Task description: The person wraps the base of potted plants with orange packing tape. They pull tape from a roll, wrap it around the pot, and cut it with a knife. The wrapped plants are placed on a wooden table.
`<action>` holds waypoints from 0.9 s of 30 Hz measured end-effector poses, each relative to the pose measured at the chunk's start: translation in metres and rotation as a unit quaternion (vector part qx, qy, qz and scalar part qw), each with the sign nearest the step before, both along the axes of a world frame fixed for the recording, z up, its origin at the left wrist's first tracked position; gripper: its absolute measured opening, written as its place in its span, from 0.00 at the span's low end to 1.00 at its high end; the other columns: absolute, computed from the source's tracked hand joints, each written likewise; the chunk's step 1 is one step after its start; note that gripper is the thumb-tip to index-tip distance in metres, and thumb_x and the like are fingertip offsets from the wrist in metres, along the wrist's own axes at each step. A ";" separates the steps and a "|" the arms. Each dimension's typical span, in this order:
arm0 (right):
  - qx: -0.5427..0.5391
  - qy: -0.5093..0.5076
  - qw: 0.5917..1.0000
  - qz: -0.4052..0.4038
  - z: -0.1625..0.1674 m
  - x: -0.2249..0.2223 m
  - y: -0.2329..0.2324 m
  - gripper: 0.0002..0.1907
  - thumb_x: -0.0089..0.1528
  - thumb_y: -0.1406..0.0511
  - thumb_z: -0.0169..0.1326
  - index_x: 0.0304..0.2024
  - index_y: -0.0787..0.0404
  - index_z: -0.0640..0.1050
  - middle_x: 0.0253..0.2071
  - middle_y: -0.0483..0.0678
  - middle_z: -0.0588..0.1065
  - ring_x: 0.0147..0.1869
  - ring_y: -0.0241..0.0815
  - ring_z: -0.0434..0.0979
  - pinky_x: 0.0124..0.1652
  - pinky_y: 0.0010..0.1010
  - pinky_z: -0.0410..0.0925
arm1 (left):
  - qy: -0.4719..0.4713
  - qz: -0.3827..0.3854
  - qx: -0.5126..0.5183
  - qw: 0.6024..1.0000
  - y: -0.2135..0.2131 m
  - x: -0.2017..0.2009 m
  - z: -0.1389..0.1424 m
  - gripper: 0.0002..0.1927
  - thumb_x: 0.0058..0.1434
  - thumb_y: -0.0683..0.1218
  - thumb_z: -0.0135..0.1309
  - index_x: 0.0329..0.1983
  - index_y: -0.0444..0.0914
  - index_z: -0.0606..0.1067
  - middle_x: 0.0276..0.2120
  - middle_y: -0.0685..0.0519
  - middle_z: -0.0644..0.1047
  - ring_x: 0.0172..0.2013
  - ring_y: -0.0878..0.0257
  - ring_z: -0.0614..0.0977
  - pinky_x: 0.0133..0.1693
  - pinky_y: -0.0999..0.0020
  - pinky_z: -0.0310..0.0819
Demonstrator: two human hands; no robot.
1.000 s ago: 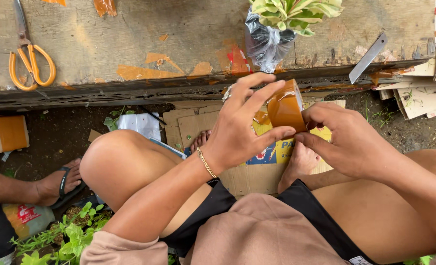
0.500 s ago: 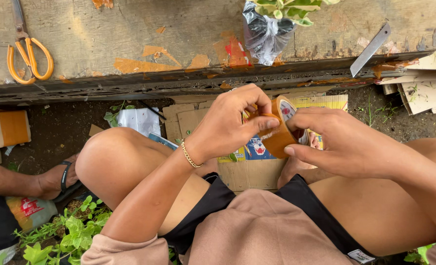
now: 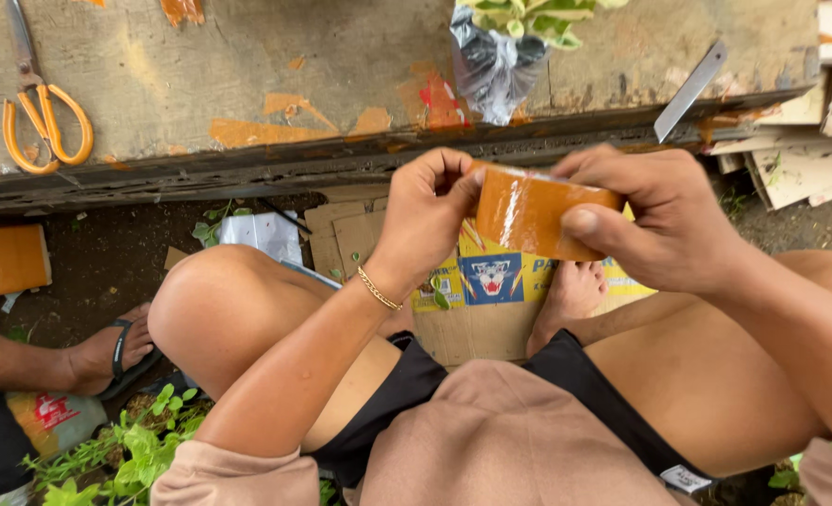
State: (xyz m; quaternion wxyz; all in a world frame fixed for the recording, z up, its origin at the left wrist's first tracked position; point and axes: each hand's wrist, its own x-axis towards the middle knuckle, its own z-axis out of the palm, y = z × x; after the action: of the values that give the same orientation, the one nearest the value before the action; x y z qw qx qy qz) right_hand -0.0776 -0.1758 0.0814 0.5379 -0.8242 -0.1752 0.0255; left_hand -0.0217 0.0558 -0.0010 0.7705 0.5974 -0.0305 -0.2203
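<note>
Printed yellow-blue cardboard box (image 3: 477, 281) flat between the feet

Tape roll (image 3: 538, 220): glossy brown plastic film, smooth, highlights seen. Tabletop (image 3: 247, 84): rough weathered wood, paint flaked and matt. Scissors (image 3: 45, 117): metal blades, orange plastic handles. Blade (image 3: 689, 89): bare dull metal. Bag (image 3: 493, 66): thin crinkled plastic. Cardboard (image 3: 477, 323): matt paper, printed.

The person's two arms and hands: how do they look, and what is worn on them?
Both arms are bare up to short, dusty-pink sleeves. The left hand has a thin gold chain bracelet at the wrist. The right hand wears nothing; no rings show on the fingers.
</note>
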 end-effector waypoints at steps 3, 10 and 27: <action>-0.100 0.032 0.991 -0.079 0.002 0.004 0.002 0.17 0.68 0.58 0.54 0.33 0.64 0.80 0.17 0.42 0.74 0.20 0.31 0.73 0.23 0.30 0.66 | 0.007 0.015 0.052 0.999 -0.003 0.006 -0.005 0.08 0.66 0.42 0.59 0.38 0.31 0.76 0.30 0.53 0.79 0.29 0.71 0.79 0.31 0.73 0.81; -0.308 0.005 0.940 -0.149 0.022 0.042 -0.016 0.19 0.68 0.58 0.59 0.32 0.68 0.83 0.15 0.53 0.71 0.16 0.40 0.67 0.21 0.34 0.62 | 0.009 0.114 0.101 0.988 0.006 0.043 0.002 0.08 0.64 0.42 0.61 0.36 0.30 0.76 0.28 0.54 0.78 0.24 0.71 0.77 0.25 0.74 0.79; -0.219 -0.027 0.959 -0.176 0.013 0.080 -0.032 0.14 0.69 0.61 0.59 0.39 0.68 0.82 0.19 0.48 0.71 0.20 0.34 0.66 0.22 0.30 0.59 | -0.101 0.172 0.070 0.977 -0.015 0.083 0.002 0.11 0.65 0.45 0.60 0.35 0.32 0.75 0.29 0.55 0.76 0.26 0.74 0.76 0.26 0.74 0.83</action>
State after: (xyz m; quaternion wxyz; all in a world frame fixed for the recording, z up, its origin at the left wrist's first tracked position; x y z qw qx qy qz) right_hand 0.0027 -0.2082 0.0947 0.3351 -0.9401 -0.0320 -0.0538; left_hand 0.0613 0.0407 0.0006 0.7458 0.6656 0.0104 -0.0243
